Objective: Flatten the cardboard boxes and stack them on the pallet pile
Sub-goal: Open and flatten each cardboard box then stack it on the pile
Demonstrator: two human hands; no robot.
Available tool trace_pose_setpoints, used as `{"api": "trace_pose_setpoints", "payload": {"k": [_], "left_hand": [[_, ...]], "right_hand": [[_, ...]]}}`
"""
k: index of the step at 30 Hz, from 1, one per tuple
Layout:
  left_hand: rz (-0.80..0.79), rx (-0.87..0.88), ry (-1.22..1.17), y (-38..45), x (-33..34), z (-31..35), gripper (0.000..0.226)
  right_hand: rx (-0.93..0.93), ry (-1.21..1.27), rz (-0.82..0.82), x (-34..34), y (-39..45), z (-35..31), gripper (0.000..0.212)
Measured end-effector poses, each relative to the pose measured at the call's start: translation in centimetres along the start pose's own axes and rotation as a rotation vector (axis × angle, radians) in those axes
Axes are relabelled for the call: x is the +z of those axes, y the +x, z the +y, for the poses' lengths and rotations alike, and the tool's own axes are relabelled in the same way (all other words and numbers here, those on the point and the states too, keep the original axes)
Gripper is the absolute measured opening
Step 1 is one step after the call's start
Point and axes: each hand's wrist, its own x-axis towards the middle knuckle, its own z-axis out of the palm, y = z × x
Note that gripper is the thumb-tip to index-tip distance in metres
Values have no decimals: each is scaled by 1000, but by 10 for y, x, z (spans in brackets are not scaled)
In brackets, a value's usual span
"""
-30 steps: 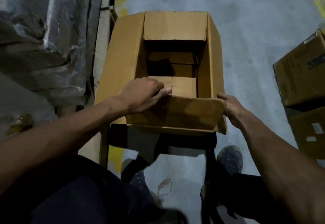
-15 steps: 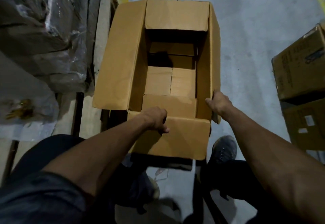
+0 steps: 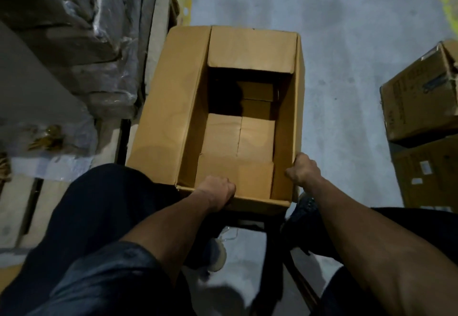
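An open brown cardboard box (image 3: 168, 117) stands in front of me over the grey floor, its flaps spread and its inner bottom flaps visible. My left hand (image 3: 216, 191) grips the box's near edge, fingers curled over it. My right hand (image 3: 302, 170) grips the near right corner where the right wall meets the near wall. The box's underside is hidden.
A wooden pallet (image 3: 104, 147) with plastic-wrapped goods (image 3: 74, 30) lies to the left. Two stacked closed cartons (image 3: 421, 97) stand at the right edge. My legs and shoes (image 3: 301, 206) are below the box. Bare concrete floor (image 3: 347, 30) stretches ahead.
The near flap has been folded down out of view. My left hand shifted from inside the box to its near edge, and my right hand moved to the near right corner.
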Motion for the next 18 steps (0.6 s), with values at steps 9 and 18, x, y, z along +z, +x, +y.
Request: {"api": "trace_pose_setpoints", "payload": {"k": [9,18], "left_hand": [[-68,-92,-437,2,1,-10,56],[308,-281,-1693,80,-66,-52,26]], "right_hand": [[50,-8,49,2,-22,-1,22],[27,164,184,-33,56,-48,38]]}}
